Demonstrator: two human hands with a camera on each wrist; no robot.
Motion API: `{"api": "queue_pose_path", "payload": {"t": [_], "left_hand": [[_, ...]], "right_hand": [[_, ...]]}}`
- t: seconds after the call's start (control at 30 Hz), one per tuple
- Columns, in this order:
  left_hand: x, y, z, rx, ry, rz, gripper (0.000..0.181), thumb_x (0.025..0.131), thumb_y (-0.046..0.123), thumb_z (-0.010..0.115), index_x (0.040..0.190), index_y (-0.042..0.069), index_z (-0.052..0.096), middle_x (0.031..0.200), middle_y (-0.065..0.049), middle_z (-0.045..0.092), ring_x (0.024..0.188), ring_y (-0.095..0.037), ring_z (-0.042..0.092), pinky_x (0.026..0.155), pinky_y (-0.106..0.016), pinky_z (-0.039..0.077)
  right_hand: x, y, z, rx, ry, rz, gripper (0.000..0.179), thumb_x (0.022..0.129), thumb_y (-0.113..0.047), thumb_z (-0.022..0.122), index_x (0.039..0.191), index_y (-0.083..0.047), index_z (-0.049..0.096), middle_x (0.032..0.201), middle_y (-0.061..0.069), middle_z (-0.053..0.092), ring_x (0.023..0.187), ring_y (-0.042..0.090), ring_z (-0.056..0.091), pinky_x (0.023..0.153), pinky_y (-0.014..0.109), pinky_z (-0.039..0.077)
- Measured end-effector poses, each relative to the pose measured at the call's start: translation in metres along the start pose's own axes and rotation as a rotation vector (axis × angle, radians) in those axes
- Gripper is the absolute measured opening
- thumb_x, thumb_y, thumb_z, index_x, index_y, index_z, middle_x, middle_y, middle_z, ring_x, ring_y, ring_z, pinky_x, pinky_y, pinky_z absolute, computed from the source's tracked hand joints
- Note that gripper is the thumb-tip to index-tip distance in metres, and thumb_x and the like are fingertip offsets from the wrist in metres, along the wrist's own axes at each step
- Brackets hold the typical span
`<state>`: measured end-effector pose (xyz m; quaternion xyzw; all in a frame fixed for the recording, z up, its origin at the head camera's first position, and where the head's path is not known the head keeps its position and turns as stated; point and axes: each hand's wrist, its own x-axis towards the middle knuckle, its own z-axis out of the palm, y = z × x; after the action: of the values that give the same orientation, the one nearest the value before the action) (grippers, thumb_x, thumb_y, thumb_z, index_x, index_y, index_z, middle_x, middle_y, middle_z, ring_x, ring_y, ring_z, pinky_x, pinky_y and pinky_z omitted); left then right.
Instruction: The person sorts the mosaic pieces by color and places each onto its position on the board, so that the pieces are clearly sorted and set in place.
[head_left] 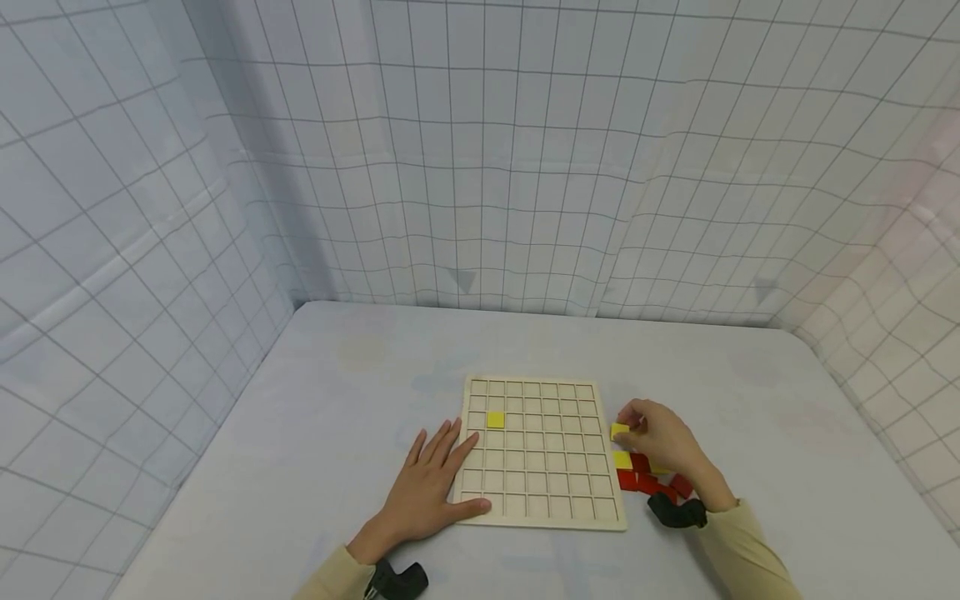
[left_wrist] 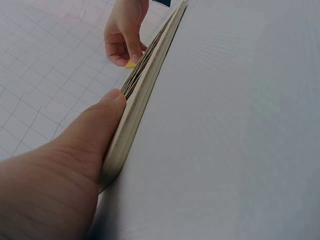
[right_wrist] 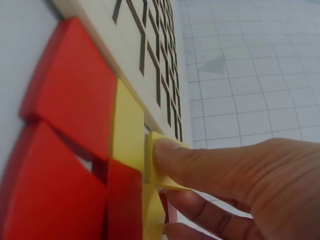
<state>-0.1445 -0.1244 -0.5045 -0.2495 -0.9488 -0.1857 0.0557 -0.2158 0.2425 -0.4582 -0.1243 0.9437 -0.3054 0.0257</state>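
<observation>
The left hand (head_left: 431, 492) lies flat with fingers spread on the near left corner of the wooden grid board (head_left: 536, 508). Just right of the board, the right hand (head_left: 663, 442) pinches a yellow tile (head_left: 619, 431), lifted above a cluster of red and yellow tiles (head_left: 643, 477). Another yellow tile (head_left: 496, 419) sits in the board's upper left area.

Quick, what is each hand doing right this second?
Left hand: open, fingers flat, resting on the wooden grid board.
Right hand: pinching a yellow tile beside the board.
</observation>
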Motion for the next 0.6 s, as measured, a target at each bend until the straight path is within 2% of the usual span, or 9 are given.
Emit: {"api": "queue_pose_path", "payload": {"t": [0.33,0.6], "left_hand": [[-0.0010,-0.0011,0.0024,-0.002,0.036,0.019,0.090,0.084,0.072,0.048,0.150,0.014,0.031,0.155,-0.013,0.020,0.142,-0.028,0.012,0.111,-0.052,0.004],[-0.0010,-0.0007,0.0010,-0.007,0.022,0.013,0.090,0.084,0.071,0.049,0.151,0.014,0.029,0.155,-0.013,0.019,0.143,-0.027,0.011,0.112,-0.051,0.002]], "right_hand": [[-0.0001,0.0053,0.0002,0.004,-0.013,-0.025,0.012,0.084,-0.013,0.073,0.091,-0.012,0.063,0.080,-0.003,0.058,0.072,0.016,0.052,0.065,0.032,0.045],[-0.0004,0.0053,0.0001,0.018,-0.012,-0.048,0.010,0.086,-0.011,0.071,0.093,-0.010,0.064,0.081,-0.003,0.058,0.074,0.016,0.052,0.068,0.033,0.047]]}}
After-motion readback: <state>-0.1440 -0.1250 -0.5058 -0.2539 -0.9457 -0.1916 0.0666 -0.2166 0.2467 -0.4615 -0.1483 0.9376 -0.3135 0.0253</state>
